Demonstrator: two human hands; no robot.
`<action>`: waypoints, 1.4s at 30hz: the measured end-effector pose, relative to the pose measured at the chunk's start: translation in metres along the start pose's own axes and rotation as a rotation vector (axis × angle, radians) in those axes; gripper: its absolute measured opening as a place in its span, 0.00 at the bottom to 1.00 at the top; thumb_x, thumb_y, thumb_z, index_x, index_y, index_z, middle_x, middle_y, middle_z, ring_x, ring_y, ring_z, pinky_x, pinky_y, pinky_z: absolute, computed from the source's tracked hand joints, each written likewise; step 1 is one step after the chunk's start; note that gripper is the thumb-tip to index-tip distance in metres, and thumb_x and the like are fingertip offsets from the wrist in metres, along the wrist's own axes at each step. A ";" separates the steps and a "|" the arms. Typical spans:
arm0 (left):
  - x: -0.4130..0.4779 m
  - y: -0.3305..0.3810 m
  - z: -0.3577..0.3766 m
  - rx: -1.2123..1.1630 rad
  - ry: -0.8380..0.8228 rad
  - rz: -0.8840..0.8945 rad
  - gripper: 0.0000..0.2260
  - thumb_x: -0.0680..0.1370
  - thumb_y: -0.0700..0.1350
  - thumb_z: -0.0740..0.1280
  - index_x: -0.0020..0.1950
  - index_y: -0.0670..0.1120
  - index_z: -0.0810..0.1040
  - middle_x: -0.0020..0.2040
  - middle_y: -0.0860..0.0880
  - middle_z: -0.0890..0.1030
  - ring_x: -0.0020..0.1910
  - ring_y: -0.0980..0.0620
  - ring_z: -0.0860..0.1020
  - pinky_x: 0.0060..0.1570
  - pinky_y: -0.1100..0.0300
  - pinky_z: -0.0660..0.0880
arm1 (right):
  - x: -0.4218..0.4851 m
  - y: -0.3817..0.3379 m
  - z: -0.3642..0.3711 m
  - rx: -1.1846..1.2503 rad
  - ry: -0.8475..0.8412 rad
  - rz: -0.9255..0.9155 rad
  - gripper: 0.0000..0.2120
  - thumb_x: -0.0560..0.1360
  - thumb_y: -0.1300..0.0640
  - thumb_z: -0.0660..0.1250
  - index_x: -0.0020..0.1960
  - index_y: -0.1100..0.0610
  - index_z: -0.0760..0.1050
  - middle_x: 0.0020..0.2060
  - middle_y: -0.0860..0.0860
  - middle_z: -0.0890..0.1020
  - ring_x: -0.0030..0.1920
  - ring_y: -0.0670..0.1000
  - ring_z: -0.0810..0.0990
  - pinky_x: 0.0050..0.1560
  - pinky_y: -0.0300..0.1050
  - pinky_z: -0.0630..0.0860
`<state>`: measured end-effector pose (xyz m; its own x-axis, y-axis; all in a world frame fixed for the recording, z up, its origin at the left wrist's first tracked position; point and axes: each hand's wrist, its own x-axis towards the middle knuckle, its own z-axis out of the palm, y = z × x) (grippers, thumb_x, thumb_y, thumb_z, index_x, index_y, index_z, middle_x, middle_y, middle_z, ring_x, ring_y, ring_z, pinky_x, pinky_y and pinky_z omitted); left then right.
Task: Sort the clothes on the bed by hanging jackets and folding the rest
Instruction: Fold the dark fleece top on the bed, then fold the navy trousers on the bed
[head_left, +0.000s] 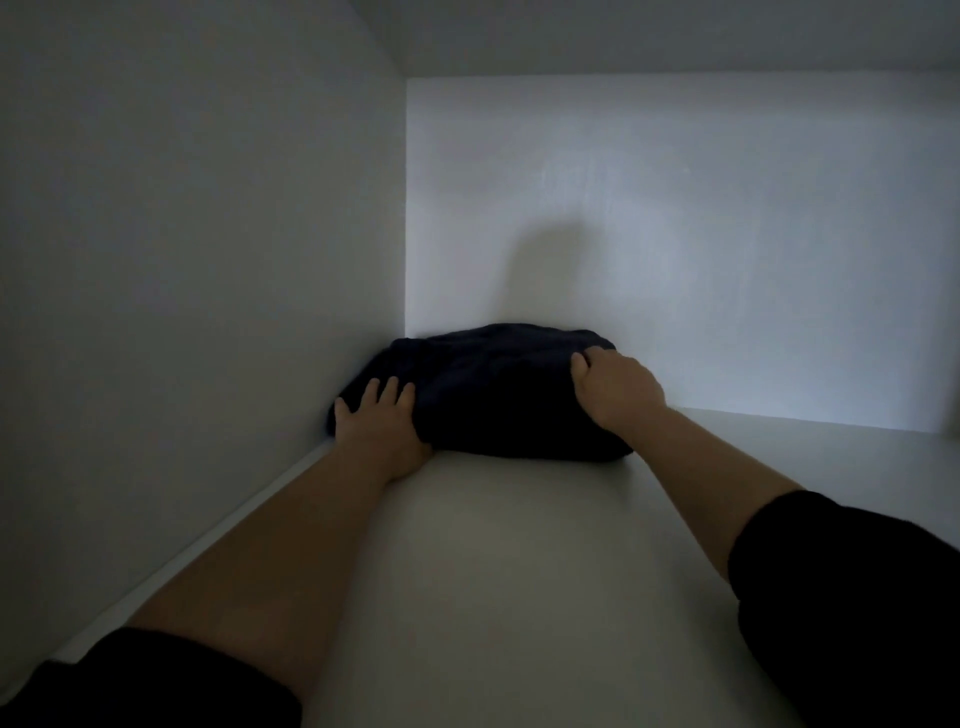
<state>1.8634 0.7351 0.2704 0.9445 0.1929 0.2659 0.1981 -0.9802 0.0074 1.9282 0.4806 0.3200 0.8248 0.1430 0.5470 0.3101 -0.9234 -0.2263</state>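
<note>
Curled over the top right edge of the folded dark garment (493, 395), the right hand (615, 387) grips a bunch of cloth between thumb and bent fingers. The left hand (382, 426) lies flat, its fingers straight and spread, pressing on the garment's left end without closing round it. That split looks deliberate: 1 hand holds the bundle so it can be steered, while the other keeps the folds from springing apart.

The garment sits on the white shelf (493, 571), tucked into the back left corner, close against the side wall (182, 260) and the back panel (675, 234). Placing it there probably squares the pile and leaves the shelf's right side free for more folded items. Dim light hides what kind of garment it is. 2 dark sleeves (857, 597) are pushed up, leaving both forearms bare.
</note>
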 end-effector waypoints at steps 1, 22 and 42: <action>0.001 0.000 0.000 0.030 0.000 0.010 0.39 0.76 0.65 0.57 0.79 0.49 0.43 0.79 0.49 0.44 0.78 0.46 0.44 0.72 0.38 0.48 | -0.003 0.001 0.004 -0.004 0.022 -0.035 0.19 0.83 0.50 0.48 0.58 0.62 0.71 0.56 0.61 0.77 0.54 0.62 0.75 0.53 0.52 0.70; -0.172 0.097 -0.060 -0.155 0.075 0.293 0.34 0.79 0.61 0.56 0.78 0.54 0.42 0.79 0.50 0.46 0.78 0.47 0.46 0.73 0.41 0.46 | -0.194 0.003 -0.110 0.028 -0.037 -0.066 0.23 0.79 0.55 0.59 0.73 0.60 0.61 0.69 0.58 0.67 0.66 0.58 0.68 0.64 0.51 0.67; -0.595 0.217 -0.001 -0.316 0.290 0.854 0.29 0.80 0.54 0.56 0.78 0.48 0.52 0.78 0.44 0.55 0.77 0.43 0.52 0.71 0.38 0.52 | -0.672 0.057 -0.246 -0.344 0.097 0.449 0.25 0.78 0.53 0.59 0.72 0.61 0.63 0.75 0.58 0.61 0.75 0.57 0.58 0.73 0.58 0.54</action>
<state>1.3441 0.4078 0.1150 0.6273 -0.5706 0.5300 -0.6481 -0.7598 -0.0509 1.2751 0.2444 0.1373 0.7881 -0.3081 0.5329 -0.2453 -0.9512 -0.1872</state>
